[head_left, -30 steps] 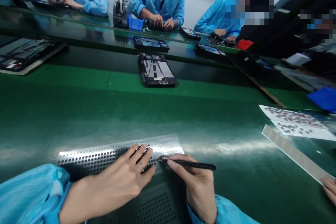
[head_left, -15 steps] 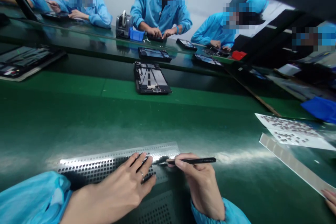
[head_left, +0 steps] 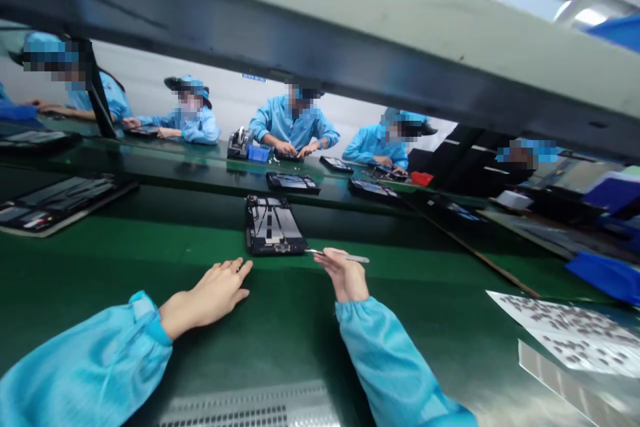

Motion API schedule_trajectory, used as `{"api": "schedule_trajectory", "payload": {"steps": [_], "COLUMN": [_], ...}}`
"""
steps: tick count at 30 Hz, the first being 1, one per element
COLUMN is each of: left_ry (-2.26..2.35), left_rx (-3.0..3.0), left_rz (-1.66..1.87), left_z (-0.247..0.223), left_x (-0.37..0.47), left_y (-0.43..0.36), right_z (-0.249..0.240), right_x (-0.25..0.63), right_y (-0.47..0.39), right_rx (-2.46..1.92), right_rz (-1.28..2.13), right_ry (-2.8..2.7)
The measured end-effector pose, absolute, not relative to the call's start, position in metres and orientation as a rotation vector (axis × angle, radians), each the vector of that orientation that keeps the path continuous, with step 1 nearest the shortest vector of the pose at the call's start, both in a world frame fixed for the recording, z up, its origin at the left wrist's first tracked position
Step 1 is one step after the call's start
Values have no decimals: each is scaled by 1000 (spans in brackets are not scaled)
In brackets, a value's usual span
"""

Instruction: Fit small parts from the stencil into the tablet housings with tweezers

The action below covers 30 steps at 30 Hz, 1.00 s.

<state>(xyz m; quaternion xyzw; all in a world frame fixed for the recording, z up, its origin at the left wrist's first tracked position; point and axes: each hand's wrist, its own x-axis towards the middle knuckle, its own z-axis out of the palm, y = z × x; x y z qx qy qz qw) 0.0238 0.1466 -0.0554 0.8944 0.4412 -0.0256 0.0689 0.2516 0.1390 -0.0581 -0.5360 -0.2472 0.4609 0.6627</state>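
Observation:
My right hand (head_left: pixel 344 272) grips a pair of tweezers (head_left: pixel 357 258), its tips close to the lower right corner of an opened tablet (head_left: pixel 275 227); whether they touch it I cannot tell. Inside the tablet's dark frame, pale panels and black strips show. My left hand (head_left: pixel 216 293) is stretched out over the green bench, fingers apart and holding nothing, just below and left of the tablet. At the bottom edge lies a clear sheet of small dark square pieces (head_left: pixel 225 417), partly cut off by the frame.
More opened tablets (head_left: pixel 293 182) lie along the bench, one large at the left (head_left: pixel 60 203). White sheets with small dark pieces (head_left: pixel 575 333) and a pale strip (head_left: pixel 565 373) are at the right. Co-workers in blue (head_left: pixel 295 123) sit opposite. A beam (head_left: pixel 320 47) crosses overhead.
Both hands have left the sheet of dark pieces and moved forward to the tablet. The tweezers went with my right hand. The view has tilted up, bringing the beam into sight.

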Motion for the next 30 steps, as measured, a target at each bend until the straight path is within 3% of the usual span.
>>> {"api": "schedule_trajectory", "payload": {"steps": [5,17,30], "left_ry": [1614,1689,1939], "left_rx": [2599,2405,2546], "left_rz": [89,232,326], "left_z": [-64,-75,-90], "left_x": [41,30,46], "left_y": [191,225,193], "right_z": [-73,-95,-82], "right_x": [238,235,200], "right_y": [179,202,196], "right_rx": [-1127,-1137,-952], "right_rz": [1038,1101,1139], "right_ry": [-487,-442,-732]}}
